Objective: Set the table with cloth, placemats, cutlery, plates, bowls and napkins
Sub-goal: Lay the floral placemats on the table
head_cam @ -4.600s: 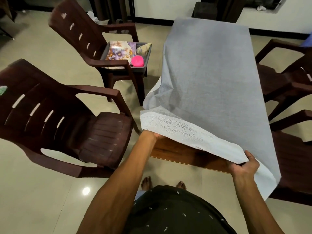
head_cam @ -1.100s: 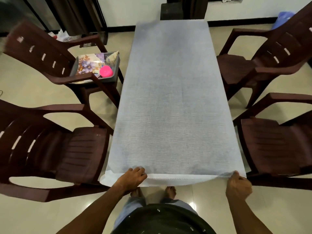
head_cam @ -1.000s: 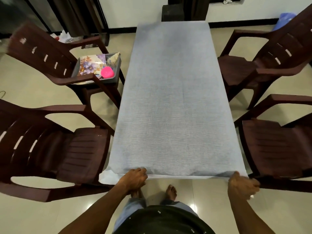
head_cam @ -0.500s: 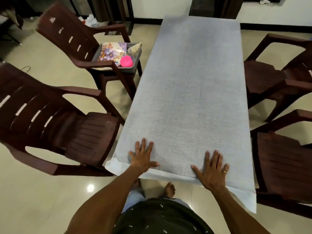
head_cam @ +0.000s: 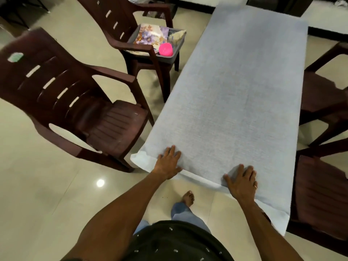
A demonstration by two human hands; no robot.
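Grey cloth [head_cam: 235, 95] spread flat over table, centre to upper right of frame, left hand [head_cam: 168, 162] and right hand [head_cam: 242, 182] both flat, fingers straight, pressing near cloth edge at lower centre, grey tray [head_cam: 170, 57] with placemats [head_cam: 150, 35] on chair [head_cam: 131, 25], upper centre

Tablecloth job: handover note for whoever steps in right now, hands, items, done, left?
Left hand: open, flat on the tablecloth near the table's near-left corner.
Right hand: open, flat on the cloth at the near edge.
Cloth covers the tabletop; the near hem hangs over the edge, lower at the right corner.
Grey tray sits on the far-left chair, holding floral pieces and a pink round item; other contents can't be made out.
Done: cloth spread.
Left: placemats, cutlery, plates, bowls, napkins. None on the table yet.
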